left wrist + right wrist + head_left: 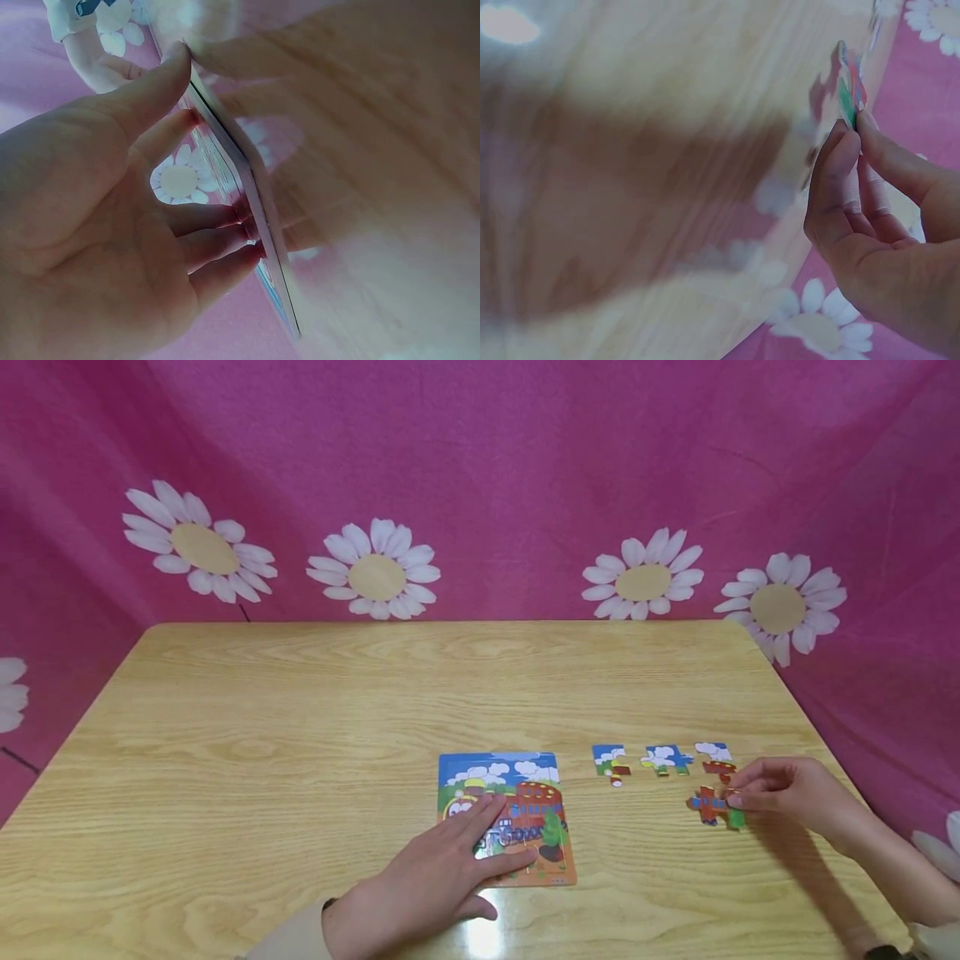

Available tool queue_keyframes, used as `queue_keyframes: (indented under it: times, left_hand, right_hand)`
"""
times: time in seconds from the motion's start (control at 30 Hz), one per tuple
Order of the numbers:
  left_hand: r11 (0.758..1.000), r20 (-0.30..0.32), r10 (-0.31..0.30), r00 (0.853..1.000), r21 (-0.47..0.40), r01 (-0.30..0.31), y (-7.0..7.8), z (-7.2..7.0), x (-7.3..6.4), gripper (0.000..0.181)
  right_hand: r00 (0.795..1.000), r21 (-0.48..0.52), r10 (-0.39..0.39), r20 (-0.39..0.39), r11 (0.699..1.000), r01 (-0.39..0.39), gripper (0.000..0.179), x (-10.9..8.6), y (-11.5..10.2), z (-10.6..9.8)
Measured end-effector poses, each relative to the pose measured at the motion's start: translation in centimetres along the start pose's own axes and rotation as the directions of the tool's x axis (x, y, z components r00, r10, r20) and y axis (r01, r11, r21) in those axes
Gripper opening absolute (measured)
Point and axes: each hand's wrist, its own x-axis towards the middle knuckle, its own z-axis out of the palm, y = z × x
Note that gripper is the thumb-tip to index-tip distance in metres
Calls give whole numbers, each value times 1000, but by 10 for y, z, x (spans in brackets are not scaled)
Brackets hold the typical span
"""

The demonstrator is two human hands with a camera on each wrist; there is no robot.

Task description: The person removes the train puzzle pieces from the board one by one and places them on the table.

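Observation:
A jigsaw puzzle board with a colourful picture of clouds, a train and a tree lies on the table. My left hand rests on its lower left part, fingers spread and straight over the picture. In the left wrist view, fingertips touch the face of the board and the thumb is by its near edge. Right of the board, my right hand pinches a puzzle piece between thumb and fingers. This piece shows red, blue and green, and is held tilted up; the fingertips cover part of it.
Three more pieces lie in a row right of the board: a blue and green one, a cloud one and a cloud and red one. Behind the wooden table hangs a pink cloth with daisies.

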Motion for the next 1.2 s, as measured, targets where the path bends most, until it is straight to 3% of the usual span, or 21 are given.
queue_keyframes:
  times: [0.3,0.57,0.7,1.0,1.2]
  left_hand:
    - [1000,1,-5,1000,-22,5,0,-1,0,64]
    - [999,-4,-4,1000,-34,4,0,-1,0,65]
    - [999,-3,-9,1000,-43,9,0,-1,0,65]
    - [999,17,-25,1000,-48,25,1,-1,1,64]
    - [996,10,-12,1000,-83,13,0,-3,-1,65]
  right_hand:
    - [998,-68,16,-66,997,-20,14,-4,19,-9]
    - [980,-218,-129,-149,971,94,17,-1,20,-3]
    - [978,-245,-135,-161,965,93,18,-2,19,1]
    - [979,-144,-149,-136,981,129,13,-4,19,-4]
    - [986,-31,-133,-103,991,131,16,-7,6,-5]
